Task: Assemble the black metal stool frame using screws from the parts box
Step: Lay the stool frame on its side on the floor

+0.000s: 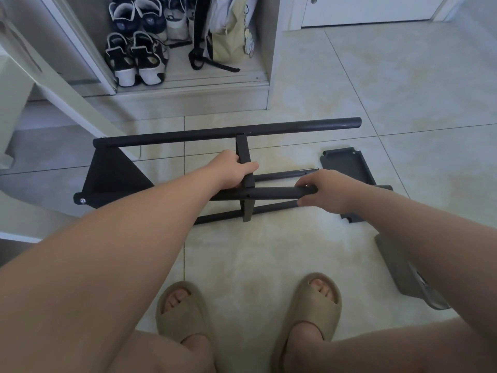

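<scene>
The black metal stool frame [188, 135] lies on its side on the tiled floor, with a long round leg at the back and a triangular plate [113, 170] at its left end. My left hand [234, 169] grips the flat upright crossbar [243, 149] in the middle of the frame. My right hand [321, 188] grips the right end of a black tube [271, 193] that runs level in front of the crossbar. Below it a second tube [220, 216] slants along the floor. No screws show.
A dark grey plastic tray [347, 165] lies on the floor right of the frame, partly behind my right arm. Another grey piece [398, 267] sits lower right. A shoe cabinet with shoes [137, 57] and a bag [228, 36] stands behind. My sandalled feet [185, 308] are in front.
</scene>
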Available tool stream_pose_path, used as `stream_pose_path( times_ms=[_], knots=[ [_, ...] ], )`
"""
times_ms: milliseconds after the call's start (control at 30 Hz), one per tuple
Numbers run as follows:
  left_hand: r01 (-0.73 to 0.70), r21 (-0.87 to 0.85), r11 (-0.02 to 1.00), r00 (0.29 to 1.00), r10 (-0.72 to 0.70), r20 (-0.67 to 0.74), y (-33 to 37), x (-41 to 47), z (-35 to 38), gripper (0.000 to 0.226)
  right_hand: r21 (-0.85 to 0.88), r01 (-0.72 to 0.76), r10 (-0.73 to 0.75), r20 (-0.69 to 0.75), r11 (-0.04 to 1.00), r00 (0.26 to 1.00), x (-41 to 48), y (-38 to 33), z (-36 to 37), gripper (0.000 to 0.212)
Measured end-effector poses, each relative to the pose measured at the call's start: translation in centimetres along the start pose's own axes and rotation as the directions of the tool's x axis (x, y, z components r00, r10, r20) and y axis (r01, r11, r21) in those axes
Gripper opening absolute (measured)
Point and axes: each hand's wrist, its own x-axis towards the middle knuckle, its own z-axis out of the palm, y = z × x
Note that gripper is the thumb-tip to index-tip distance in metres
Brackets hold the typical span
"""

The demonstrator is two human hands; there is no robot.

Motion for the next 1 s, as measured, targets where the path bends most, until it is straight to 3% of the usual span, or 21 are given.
stream_pose_path(
  times_ms=[333, 567, 833, 1000],
  knots=[
    [0.01, -0.059, 0.998, 1.0, -0.011, -0.018, -0.2, 2.6, -1.1, 0.045, -0.194, 0.025, -0.072, -0.24, 0.981, 0.968, 1.5, 0.1, 0.9, 0.013],
    [-0.025, -0.016, 1.0, 1.0, 0.024, -0.011, 0.1, 4.2, -1.4, 0.039, -0.23, 0.034, -0.08, -0.194, 0.973, 0.978, 3.4, 0.3, -0.4, 0.022],
    [-0.026, -0.088, 0.996, 1.0, 0.026, -0.005, -0.5, 5.5, -2.8, 0.036, -0.26, 0.039, -0.075, -0.13, 0.965, 0.989, 4.6, -0.4, -1.8, 0.035],
    [-0.059, -0.088, 0.994, 0.998, 0.061, 0.023, -0.1, 5.8, -3.2, 0.036, -0.227, 0.051, -0.069, -0.071, 0.973, 0.995, 4.1, -0.7, -2.2, 0.027]
  ],
)
